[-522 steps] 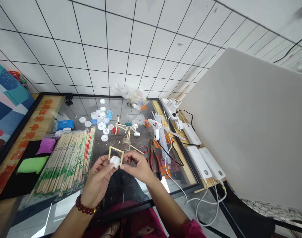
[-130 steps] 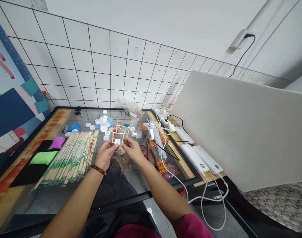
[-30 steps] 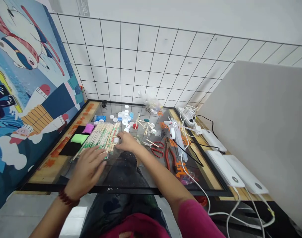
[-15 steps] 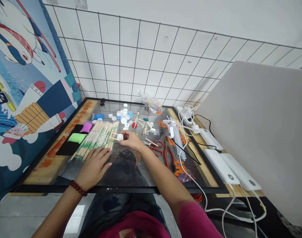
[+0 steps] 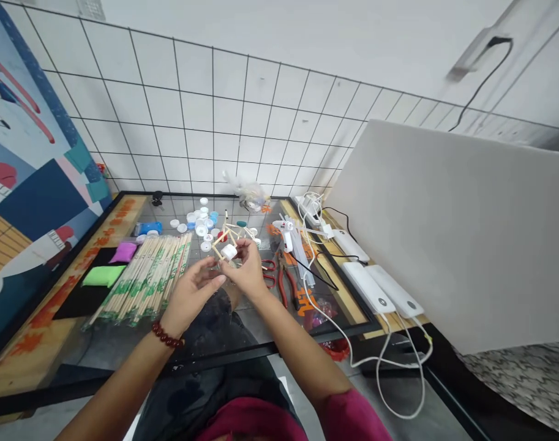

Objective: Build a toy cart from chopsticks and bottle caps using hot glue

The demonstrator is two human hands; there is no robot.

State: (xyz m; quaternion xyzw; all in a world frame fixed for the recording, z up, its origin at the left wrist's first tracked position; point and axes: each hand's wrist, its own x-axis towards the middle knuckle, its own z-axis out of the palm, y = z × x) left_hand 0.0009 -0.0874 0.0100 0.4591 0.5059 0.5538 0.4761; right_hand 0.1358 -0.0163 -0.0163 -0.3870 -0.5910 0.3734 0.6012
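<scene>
Between the fingertips of my right hand (image 5: 248,273) is a white bottle cap (image 5: 229,251) with short wooden sticks attached. My left hand (image 5: 193,293) is raised close beside it, thumb and fingers apart and nothing in them. Just beyond the held cap stand small stick-and-cap pieces, including a red cap (image 5: 222,236) and a dark green cap (image 5: 241,224). Left of my left hand lies a wide bundle of wrapped chopsticks (image 5: 141,275). Loose white and blue caps (image 5: 201,229) are scattered behind.
Red-handled scissors (image 5: 269,280), pliers (image 5: 288,285) and a white glue gun (image 5: 285,234) with glue sticks lie to the right. Green clay (image 5: 103,276) and pink clay (image 5: 123,252) packs sit left. White cables (image 5: 327,343) hang over the table's right edge.
My left hand has lifted off the chopsticks and moved right, beside my right hand. The held cap with its sticks has turned. The view has swung right.
</scene>
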